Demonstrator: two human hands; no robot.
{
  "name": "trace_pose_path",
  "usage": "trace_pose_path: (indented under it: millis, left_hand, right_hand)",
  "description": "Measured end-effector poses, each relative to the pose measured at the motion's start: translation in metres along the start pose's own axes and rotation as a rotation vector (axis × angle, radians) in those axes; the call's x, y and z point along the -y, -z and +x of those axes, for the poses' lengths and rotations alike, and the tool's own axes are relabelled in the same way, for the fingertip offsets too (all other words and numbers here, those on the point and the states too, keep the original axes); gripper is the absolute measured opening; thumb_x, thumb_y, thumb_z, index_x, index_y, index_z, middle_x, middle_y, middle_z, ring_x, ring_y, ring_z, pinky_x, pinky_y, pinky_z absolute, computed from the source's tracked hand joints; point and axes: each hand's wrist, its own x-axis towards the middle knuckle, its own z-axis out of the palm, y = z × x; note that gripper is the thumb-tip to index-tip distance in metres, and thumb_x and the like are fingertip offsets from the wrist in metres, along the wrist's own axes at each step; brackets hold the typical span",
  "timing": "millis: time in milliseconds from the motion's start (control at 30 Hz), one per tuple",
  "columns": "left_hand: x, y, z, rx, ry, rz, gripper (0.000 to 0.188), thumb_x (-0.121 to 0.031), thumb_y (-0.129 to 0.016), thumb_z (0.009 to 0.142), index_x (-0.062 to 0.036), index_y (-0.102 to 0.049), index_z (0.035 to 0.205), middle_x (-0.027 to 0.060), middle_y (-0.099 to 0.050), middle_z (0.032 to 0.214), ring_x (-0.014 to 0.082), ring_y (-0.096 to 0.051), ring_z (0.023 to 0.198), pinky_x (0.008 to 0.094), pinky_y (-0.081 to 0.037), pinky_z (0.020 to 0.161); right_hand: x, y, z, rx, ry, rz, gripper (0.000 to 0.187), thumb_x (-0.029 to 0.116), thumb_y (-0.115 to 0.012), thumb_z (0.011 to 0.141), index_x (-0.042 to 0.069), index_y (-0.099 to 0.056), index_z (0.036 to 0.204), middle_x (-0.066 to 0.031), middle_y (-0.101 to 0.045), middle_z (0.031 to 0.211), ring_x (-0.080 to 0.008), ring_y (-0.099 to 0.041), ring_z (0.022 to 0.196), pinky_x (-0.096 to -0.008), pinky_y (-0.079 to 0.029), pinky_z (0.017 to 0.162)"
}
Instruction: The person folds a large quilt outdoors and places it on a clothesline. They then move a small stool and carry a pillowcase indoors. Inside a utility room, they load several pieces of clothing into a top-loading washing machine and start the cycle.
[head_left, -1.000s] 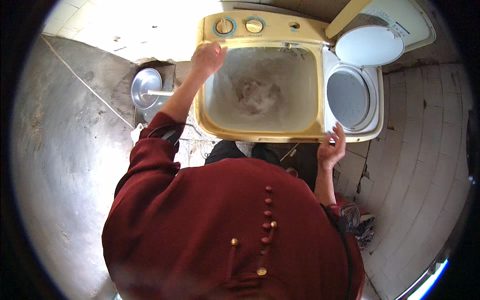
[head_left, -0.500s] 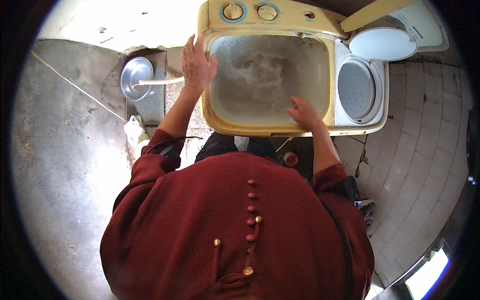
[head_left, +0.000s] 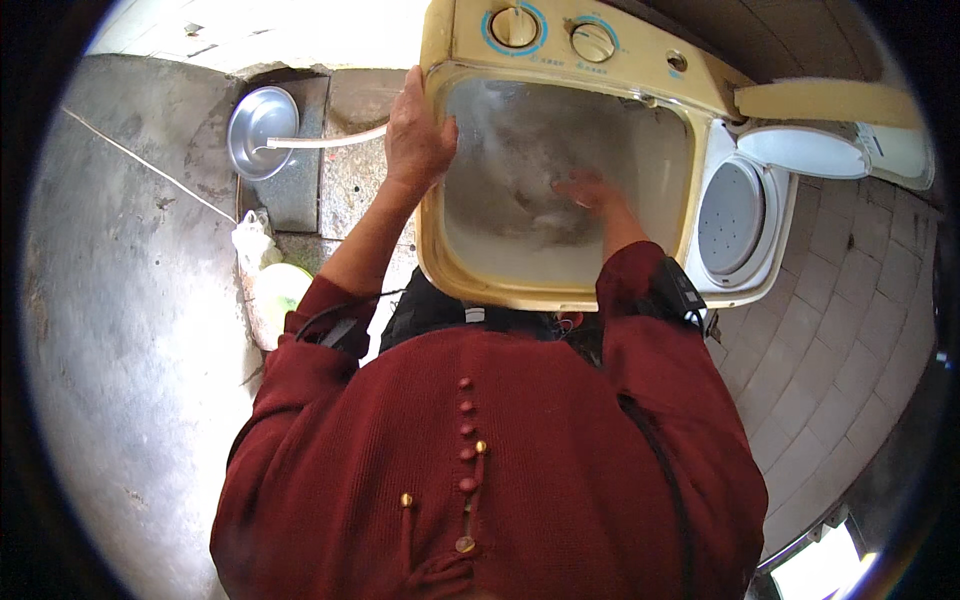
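Observation:
A cream twin-tub washing machine (head_left: 640,90) stands in front of me. Cloudy grey water (head_left: 500,245) with foam and a darker patch fills its large tub; whether cloth lies under the surface I cannot make out. My left hand (head_left: 418,140) grips the tub's left rim, thumb toward the inside and fingers along the outer side. Over the middle of the tub, my right hand (head_left: 592,190) reaches down at the water with fingers stretched out, holding nothing I can see. Two dials (head_left: 515,27) sit on the panel at the back.
Right of the tub, the spin basket (head_left: 730,218) is uncovered, its white lid (head_left: 805,152) raised. A pale hose (head_left: 330,142) runs left from the machine to a metal basin (head_left: 262,130) on the floor. A white bag (head_left: 255,240) and a thin cord (head_left: 150,165) lie at the left.
My left hand has closed onto the left rim from a spread pose. My right hand has moved left and farther in, from the tub's near right side to the middle water.

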Motion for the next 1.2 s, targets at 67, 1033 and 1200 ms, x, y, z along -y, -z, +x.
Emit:
trace_pose_path:
  millis: [67,1033,1200]
  left_hand:
    - [0.0,-0.001,0.003,-0.026,-0.019,-0.005,0.078,-0.005,-0.065,0.072,0.0005,-0.026,0.139,0.0259,-0.052,0.116,0.0409,-0.054,0.105,0.0456,-0.045,0.09]
    - [0.003,-0.002,0.008,-0.06,-0.039,-0.048,0.08,-0.003,-0.064,0.069,0.0,-0.026,0.14,0.0246,-0.053,0.116,0.0411,-0.054,0.106,0.0445,-0.045,0.089]
    - [0.002,-0.004,-0.003,-0.08,-0.035,-0.017,0.077,-0.006,-0.064,0.069,-0.0012,-0.029,0.138,0.0224,-0.054,0.114,0.0405,-0.054,0.106,0.0447,-0.046,0.088]
  right_hand:
    - [0.004,-0.01,0.032,-0.033,-0.011,-0.064,0.096,0.054,-0.066,0.079,0.007,-0.018,0.148,-0.0137,-0.014,0.154,-0.0316,-0.027,0.137,-0.0474,-0.032,0.108]
    - [0.028,-0.006,0.038,-0.525,0.308,0.114,0.042,0.016,-0.074,0.072,-0.005,-0.062,0.107,-0.0117,-0.067,0.091,-0.0198,-0.062,0.075,-0.0335,-0.049,0.066]
    - [0.032,-0.003,-0.054,-0.509,0.394,0.632,0.032,0.002,-0.072,0.069,-0.004,-0.063,0.1,-0.008,-0.067,0.088,-0.0159,-0.062,0.073,-0.031,-0.05,0.063]
